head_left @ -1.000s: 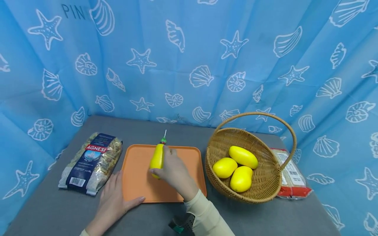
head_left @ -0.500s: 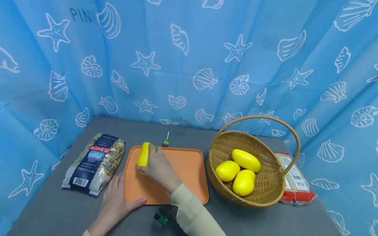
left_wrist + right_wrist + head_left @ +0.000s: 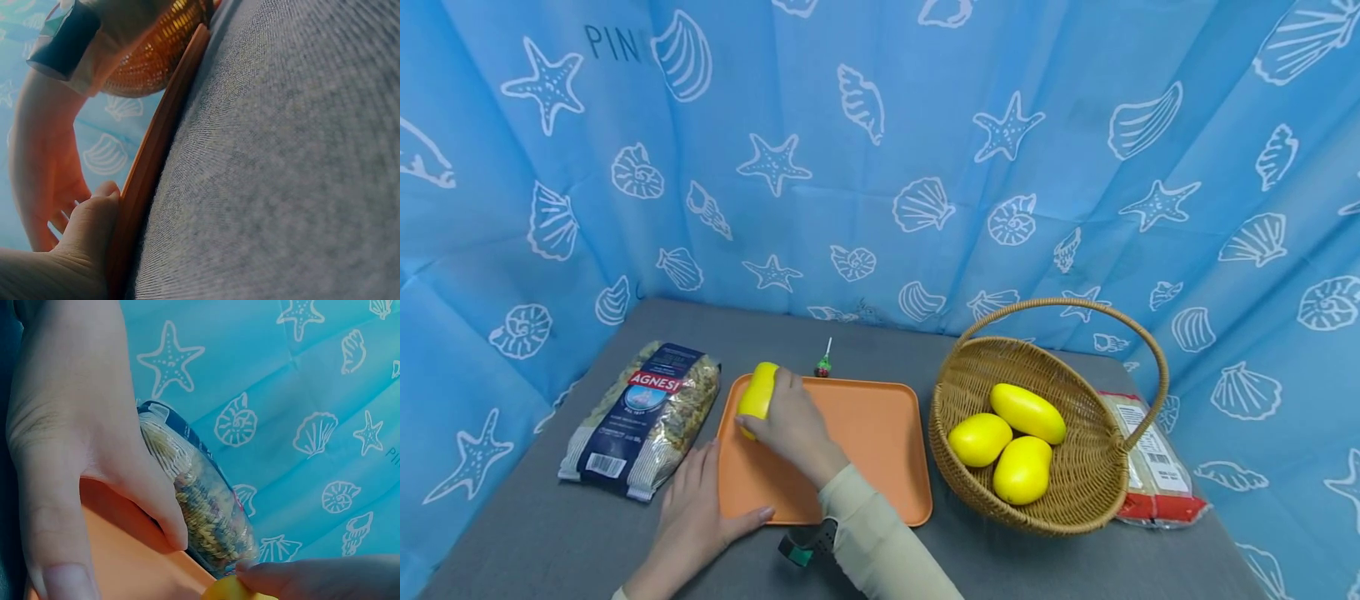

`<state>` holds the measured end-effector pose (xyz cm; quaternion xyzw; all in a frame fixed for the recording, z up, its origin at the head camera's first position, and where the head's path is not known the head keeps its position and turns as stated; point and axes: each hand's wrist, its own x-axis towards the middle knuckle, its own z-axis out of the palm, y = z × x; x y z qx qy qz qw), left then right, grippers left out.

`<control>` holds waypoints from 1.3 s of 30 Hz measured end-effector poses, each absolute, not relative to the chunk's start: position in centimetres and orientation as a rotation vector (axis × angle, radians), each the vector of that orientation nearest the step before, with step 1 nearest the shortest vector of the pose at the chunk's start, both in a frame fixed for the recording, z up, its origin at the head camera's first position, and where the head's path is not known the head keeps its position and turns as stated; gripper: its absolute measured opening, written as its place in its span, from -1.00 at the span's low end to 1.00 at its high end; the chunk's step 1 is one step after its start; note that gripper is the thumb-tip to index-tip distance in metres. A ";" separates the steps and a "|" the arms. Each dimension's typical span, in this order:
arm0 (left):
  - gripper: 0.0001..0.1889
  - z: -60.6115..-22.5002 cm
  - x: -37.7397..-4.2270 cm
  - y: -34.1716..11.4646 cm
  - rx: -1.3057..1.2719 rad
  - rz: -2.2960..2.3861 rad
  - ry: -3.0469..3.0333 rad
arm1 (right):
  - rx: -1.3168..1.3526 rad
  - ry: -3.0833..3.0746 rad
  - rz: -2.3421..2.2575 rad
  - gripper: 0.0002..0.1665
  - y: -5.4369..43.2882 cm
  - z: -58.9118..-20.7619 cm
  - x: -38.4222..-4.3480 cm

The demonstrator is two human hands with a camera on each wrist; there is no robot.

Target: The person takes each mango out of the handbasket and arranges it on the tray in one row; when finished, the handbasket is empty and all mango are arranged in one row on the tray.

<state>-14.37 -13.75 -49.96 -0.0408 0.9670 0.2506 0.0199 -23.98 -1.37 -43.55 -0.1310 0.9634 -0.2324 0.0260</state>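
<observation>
Clock read over the orange tray (image 3: 865, 446), 12 on the side of the curtain (image 3: 880, 50).

Yellow fruit (image 3: 757, 387): at 10 to 11 o'clock, above the tray's far corner. Underside hidden; cannot tell whether it touches down.

Right hand (image 3: 799, 429): holds the fruit, thumb on the near side, fingers over the 3 o'clock flank, partly hidden. Left hand (image 3: 688, 504): fingers extended along the tray's rim toward 8 o'clock, thumb against the near rim at 7.

Surroundings on the worktop (image 3: 1060, 575): pasta bag (image 3: 640, 421) at 9 to 10; lollipop (image 3: 823, 365) at 12, just beyond the rim; wicker basket (image 3: 1086, 471) at 3, three similar fruits (image 3: 1028, 414) inside; red-and-white packet (image 3: 1157, 467) beside it, farther out.

Handling (judgement): even, glossy colour suggests moulded imitation fruit, so probably light and stiff, hardly fragile. Smooth skin may slip or roll on the flat tray. Best hold: across the middle, thumb opposing fingers; rounded ends offer poorer purchase. Tray looks thin and rigid, likely to slide if nudged; steady by the rim.
</observation>
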 end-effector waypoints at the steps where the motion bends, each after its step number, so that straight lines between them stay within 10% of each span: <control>1: 0.44 -49.9 -14.4 -13.7 -0.133 0.776 2.994 | -0.404 2.976 -0.730 0.01 -1.4 -43.6 -24.0; 39: 0.45 -49.8 -14.4 -13.6 -0.156 0.750 2.984 | -0.399 2.942 -0.753 0.05 -1.9 -44.0 -23.5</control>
